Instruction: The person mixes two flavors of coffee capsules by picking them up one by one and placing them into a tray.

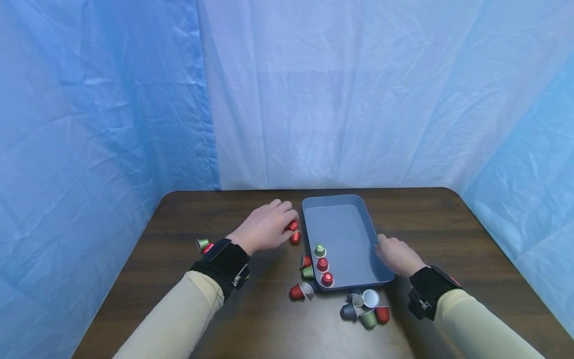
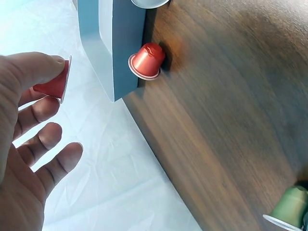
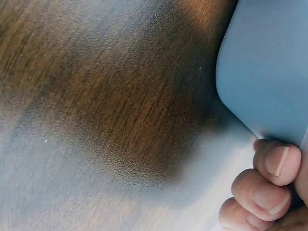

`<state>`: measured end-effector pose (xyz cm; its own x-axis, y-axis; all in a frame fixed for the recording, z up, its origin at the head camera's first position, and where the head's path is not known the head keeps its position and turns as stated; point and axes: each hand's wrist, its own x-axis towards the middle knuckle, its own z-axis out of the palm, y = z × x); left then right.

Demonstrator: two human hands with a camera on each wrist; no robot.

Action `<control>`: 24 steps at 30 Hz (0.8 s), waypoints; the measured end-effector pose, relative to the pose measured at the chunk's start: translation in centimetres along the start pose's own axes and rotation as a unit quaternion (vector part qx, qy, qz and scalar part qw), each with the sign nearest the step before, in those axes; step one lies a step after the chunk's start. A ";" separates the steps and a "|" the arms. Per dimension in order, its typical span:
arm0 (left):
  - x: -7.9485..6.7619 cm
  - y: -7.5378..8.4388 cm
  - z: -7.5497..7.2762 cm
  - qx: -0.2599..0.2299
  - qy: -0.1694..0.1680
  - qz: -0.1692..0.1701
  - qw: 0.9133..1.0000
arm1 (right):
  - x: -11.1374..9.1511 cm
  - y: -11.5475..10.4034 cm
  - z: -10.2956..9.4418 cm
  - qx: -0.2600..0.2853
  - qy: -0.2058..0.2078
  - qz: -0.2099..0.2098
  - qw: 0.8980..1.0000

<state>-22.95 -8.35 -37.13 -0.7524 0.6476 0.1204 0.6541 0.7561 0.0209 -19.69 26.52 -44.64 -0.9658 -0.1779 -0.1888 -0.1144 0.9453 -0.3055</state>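
My left hand [image 1: 266, 227] is at the left of a grey-blue tray [image 1: 347, 229], raised over the table. Between thumb and fingers it pinches a red coffee capsule [image 2: 54, 86], its flat rim facing outward in the left wrist view. Just below that hand, another red capsule [image 1: 295, 237] lies beside the tray. My right hand [image 1: 399, 255] holds the tray's right side, fingers [image 3: 276, 161] curled at its edge. Along the tray's left wall stand a green capsule [image 1: 320, 251] and two red capsules [image 1: 322, 265], lids down.
Left of the tray lie a red capsule [image 1: 305, 261], a green capsule [image 1: 307, 272] and a red capsule [image 1: 297, 292] next to a silvery one. Several mixed capsules [image 1: 368, 319] cluster at the tray's near edge. A green capsule [image 1: 203, 244] is partly behind my left wrist. Blue sheets [image 1: 336, 99] surround the table.
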 end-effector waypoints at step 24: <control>3.2 3.6 2.8 -0.026 -0.019 0.000 0.999 | -0.3 -0.3 0.1 0.001 0.001 0.010 1.000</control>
<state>-23.27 -3.31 -39.48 -0.7537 0.6519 0.0834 0.6570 0.7504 0.0720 -19.38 26.28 -44.60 -0.9682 -0.1589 -0.1934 -0.0950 0.9482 -0.3031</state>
